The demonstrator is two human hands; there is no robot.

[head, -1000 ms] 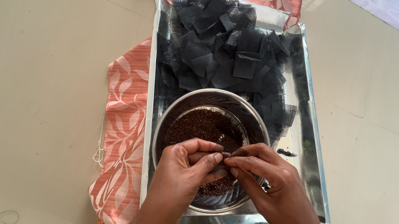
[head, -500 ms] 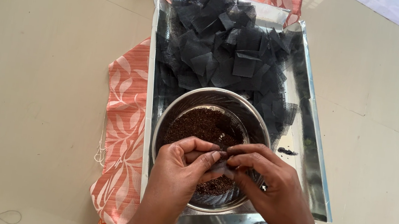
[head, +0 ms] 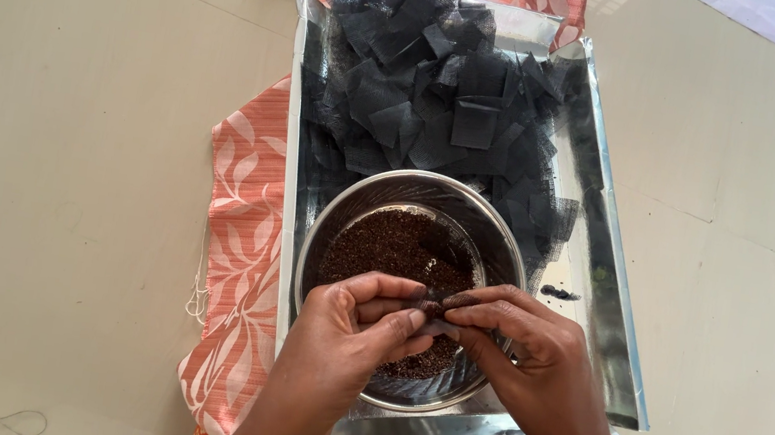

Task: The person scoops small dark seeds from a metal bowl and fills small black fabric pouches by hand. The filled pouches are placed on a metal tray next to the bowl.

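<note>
A small dark mesh piece (head: 435, 307) is pinched between the fingertips of the left hand (head: 360, 330) and the right hand (head: 530, 354), over a steel bowl (head: 496, 238) of brown grains (head: 393, 249); the bowl is set in a tray (head: 609, 329) heaped with black mesh squares (head: 444, 104); an orange cloth (head: 240, 227) is spread underneath.
</note>
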